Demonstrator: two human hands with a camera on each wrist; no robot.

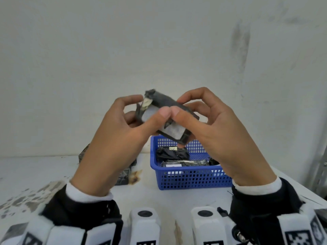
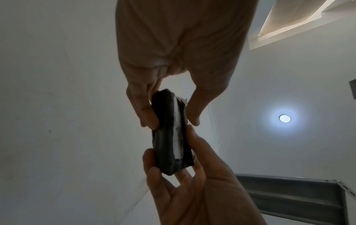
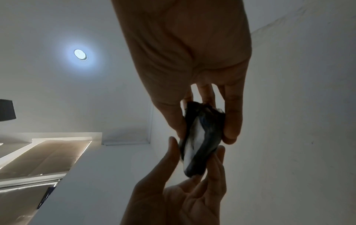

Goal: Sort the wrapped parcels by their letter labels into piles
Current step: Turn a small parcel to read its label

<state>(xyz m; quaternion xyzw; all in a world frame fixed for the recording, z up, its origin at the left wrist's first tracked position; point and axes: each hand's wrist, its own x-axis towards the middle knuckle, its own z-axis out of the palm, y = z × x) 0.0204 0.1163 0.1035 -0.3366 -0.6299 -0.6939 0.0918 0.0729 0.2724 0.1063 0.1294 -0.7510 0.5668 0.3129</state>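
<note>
Head view: parcel (image 1: 166, 115) pinched at chest height by left hand (image 1: 113, 138) and right hand (image 1: 217, 131), thumbs pressed on white label (image 1: 174, 130), fingers curled behind, probably to tilt it for reading the letter. Held above blue basket (image 1: 191, 179) with more black parcels (image 1: 172, 153); another dark pile (image 1: 123, 175) at left, mostly hidden. Letter itself blurred, not readable.

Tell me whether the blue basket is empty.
Not empty: the basket holds several black parcels, visible above its rim on the table.
</note>
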